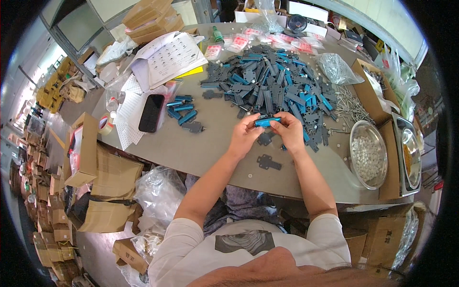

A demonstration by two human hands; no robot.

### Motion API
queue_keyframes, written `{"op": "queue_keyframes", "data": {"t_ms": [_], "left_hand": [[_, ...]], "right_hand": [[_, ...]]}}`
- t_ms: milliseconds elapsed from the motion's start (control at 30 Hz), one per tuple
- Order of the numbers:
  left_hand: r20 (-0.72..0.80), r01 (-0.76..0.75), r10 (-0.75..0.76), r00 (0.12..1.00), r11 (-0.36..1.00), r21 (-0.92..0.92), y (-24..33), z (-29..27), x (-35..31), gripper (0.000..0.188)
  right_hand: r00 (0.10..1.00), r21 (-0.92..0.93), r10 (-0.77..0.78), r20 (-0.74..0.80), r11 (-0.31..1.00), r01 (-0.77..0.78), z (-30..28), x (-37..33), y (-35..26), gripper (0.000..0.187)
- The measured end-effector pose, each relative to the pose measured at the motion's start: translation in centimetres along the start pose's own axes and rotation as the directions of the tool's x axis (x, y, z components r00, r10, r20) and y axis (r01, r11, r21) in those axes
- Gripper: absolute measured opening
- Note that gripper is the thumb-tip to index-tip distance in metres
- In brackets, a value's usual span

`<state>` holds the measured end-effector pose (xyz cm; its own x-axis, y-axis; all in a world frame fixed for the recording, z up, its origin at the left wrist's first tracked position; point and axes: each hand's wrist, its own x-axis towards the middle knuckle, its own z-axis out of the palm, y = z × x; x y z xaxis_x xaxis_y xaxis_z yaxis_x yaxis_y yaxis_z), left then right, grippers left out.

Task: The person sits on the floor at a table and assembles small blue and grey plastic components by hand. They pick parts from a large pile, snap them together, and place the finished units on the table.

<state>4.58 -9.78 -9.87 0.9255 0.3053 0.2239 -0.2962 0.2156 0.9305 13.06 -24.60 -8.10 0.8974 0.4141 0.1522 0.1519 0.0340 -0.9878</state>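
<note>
Cluttered grey worktop (201, 148), parts pile (272, 81) just ahead. My left hand (245, 135) and right hand (288, 131) both pinch one blue part (267, 122) shut-fingered, lifted between them above the worktop, ends supported, probably for fitting. Steel bowl (368, 154) sits right.

Desk: grey desk (205, 148), daylit from the far side.
Floor: grey concrete floor (91, 246) well to the left, strewn with flattened cardboard boxes (112, 179) and clear plastic bags (158, 191).
Far left: stacked cartons (48, 225) along an aisle.
Far right corner: pale wall (382, 19).
</note>
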Motion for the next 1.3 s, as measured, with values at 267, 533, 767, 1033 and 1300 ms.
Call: {"op": "queue_keyframes", "data": {"t_ms": [267,533,767,1033,1300], "left_hand": [[-0.032,0.091,-0.096,0.995,0.988,-0.128,0.9,-0.5,0.1,0.032],[0.052,0.205,-0.198,0.979,0.925,-0.32,1.5,-0.7,0.1,0.03],[-0.312,-0.056,0.268,0.911,0.832,0.552,3.9,-6.1,-0.4,0.027],[-0.038,-0.095,0.596,0.802,0.19,0.977,5.4,-10.8,-0.2,0.031],[0.173,-0.313,0.396,0.902,0.324,0.893,1.1,-2.3,4.2,0.028]], "right_hand": [[0.989,-0.48,0.014,0.145,0.875,0.058,-0.6,-0.8,-4.2,0.032],[0.963,-0.323,-0.116,0.245,0.926,0.194,-1.3,-0.3,-2.2,0.028],[0.854,-0.631,-0.292,0.43,0.58,0.516,-1.4,-1.0,-2.9,0.019],[0.75,-0.759,-0.338,0.569,0.134,0.637,-0.3,-1.1,-1.9,0.018],[0.724,-0.734,-0.376,0.579,0.148,0.663,-0.4,-0.7,-2.0,0.01]]}}
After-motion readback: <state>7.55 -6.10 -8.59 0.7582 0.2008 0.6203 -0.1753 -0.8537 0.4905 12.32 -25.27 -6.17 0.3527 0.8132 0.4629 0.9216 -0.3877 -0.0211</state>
